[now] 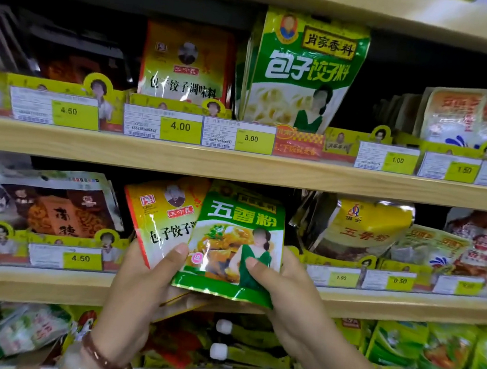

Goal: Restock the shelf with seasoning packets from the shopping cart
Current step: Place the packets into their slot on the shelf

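Both my hands hold seasoning packets in front of the middle shelf (237,169). My left hand (140,287) grips a yellow and red dumpling seasoning packet (158,220), thumb pressed on its lower front. My right hand (288,290) pinches a green five-spice packet (236,243) at its lower right corner; this packet overlaps the yellow one. More packet edges show under the green one, behind my fingers. On the upper shelf a matching yellow packet (185,62) stands next to a large green dumpling seasoning packet (303,71). The shopping cart is out of view.
Wooden shelves carry rows of packets behind yellow price tags (179,126). Brown packets (58,208) sit at left of the middle shelf, yellow five-spice bags (363,225) at right. The lowest shelf holds green packets (417,344). A bracelet (101,355) is on my left wrist.
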